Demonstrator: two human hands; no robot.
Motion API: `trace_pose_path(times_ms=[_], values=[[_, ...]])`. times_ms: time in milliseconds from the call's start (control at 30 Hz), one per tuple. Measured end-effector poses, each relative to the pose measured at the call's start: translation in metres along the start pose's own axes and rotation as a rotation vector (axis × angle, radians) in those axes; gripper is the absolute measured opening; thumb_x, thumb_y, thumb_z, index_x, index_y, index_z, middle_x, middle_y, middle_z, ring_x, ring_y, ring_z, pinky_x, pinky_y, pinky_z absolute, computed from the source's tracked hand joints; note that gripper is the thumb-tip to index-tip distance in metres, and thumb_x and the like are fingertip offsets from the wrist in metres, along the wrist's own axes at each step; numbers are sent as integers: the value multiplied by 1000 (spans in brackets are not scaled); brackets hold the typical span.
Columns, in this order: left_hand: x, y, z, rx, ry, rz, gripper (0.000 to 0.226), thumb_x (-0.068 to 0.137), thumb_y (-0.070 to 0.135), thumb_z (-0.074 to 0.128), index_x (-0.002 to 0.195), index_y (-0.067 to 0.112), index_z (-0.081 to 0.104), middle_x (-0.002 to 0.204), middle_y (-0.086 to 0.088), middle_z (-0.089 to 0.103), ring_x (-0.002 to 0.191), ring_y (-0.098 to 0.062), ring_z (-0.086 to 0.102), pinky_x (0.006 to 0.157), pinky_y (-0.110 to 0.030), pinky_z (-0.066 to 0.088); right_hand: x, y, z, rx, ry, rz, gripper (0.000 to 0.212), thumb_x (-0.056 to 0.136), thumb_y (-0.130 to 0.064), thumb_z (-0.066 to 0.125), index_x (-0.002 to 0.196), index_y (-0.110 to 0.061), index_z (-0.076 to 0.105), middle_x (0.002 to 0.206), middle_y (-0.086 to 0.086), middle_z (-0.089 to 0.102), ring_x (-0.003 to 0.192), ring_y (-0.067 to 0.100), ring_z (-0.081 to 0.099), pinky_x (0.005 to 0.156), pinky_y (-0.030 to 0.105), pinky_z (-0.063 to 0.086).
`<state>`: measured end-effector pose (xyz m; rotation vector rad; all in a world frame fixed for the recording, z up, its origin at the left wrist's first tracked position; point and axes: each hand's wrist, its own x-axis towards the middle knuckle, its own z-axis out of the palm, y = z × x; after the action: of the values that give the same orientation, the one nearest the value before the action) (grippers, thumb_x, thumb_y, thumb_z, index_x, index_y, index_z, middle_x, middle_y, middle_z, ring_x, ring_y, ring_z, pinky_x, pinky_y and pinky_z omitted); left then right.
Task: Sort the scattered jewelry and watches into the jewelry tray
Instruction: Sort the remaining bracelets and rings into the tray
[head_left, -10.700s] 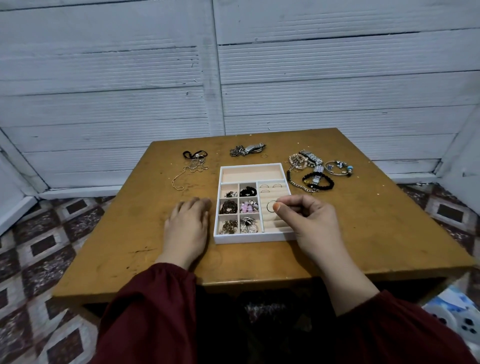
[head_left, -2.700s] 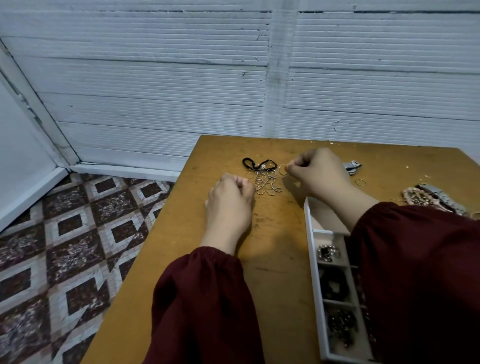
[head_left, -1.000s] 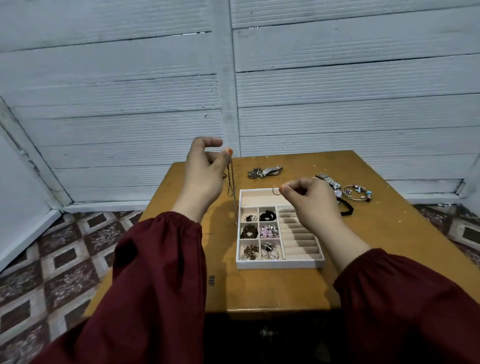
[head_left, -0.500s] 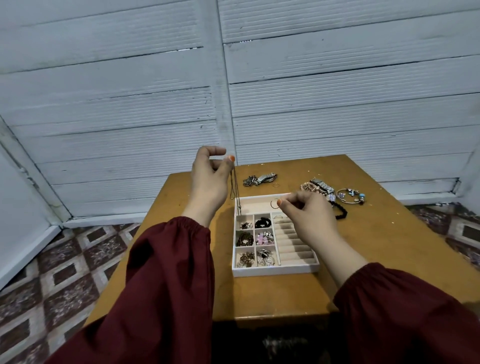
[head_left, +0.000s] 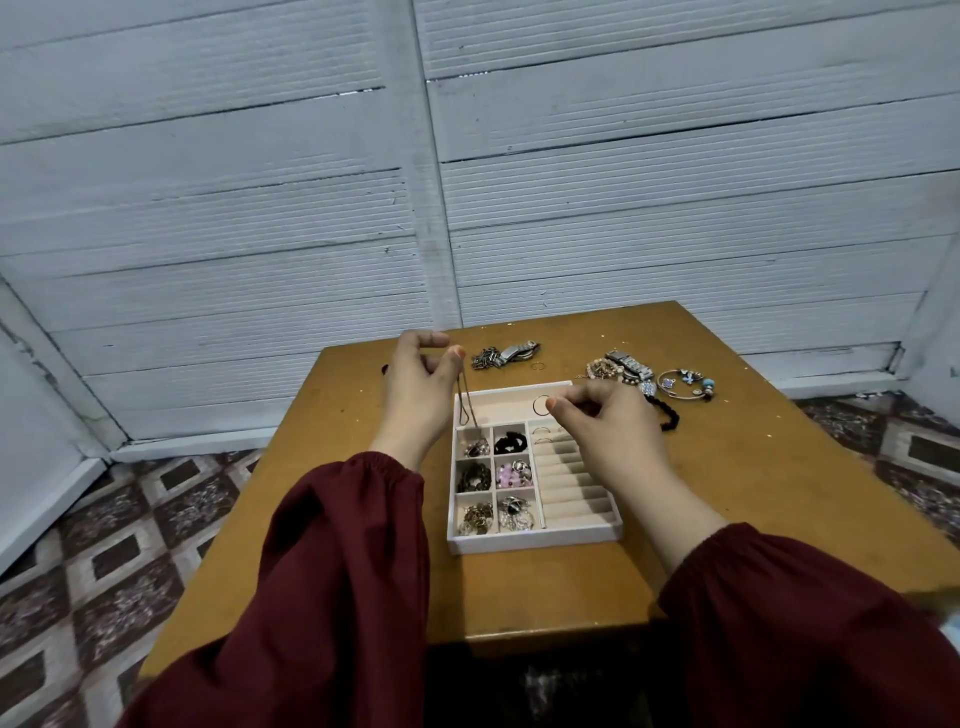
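Ahead, a white slatted wall (head_left: 311, 208) above a patterned tile floor (head_left: 104, 545). In front of it, a brown wooden table (head_left: 779, 493), seen from above. Reaching over it from the near edge, two arms in dark red sleeves (head_left: 337, 597). In the middle of the table, a white tray (head_left: 535, 540): one long compartment along the far side, six small squares on the left filled with jewelry, ridged ring rolls on the right with a few rings in the far slots. Above the tray's far left corner, the left hand (head_left: 415, 395), thumb and forefinger pinching a thin chain (head_left: 467, 400) hanging down to the far-left square. Over the ring rolls, the right hand (head_left: 608, 431), fingers curled, pinching a thin ring (head_left: 541, 405) above the long compartment. Loose on the table past the tray: a metal watch (head_left: 506, 355) near the far edge, a small ring (head_left: 537, 366) just beside it, and to the right a heap (head_left: 623, 369) of bracelets and a second watch, a charm bangle (head_left: 685, 383), and a black band (head_left: 667, 415) partly hidden behind the right hand.
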<state>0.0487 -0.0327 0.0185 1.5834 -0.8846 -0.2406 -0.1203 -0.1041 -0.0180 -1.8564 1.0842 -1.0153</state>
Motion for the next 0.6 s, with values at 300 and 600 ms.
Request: trace_pose_path(times_ms=[300,600], values=[[-1,-27,14,123,-14,1,13,93,18,59,104,15,52,73,7,49,65,-6,47,64,-23,41,-4,9,-1,48,-9,34,14,83,-34,68,71,-27,66,66,-6,69,67,13,67,73,43,56],[-8,-55,17,198,-35,-49,11,92,14,61,97,21,53,81,-3,55,71,-14,54,61,-26,46,-5,14,-1,63,1,42,14,81,-33,69,69,-28,67,66,-8,68,67,16,66,73,44,56]])
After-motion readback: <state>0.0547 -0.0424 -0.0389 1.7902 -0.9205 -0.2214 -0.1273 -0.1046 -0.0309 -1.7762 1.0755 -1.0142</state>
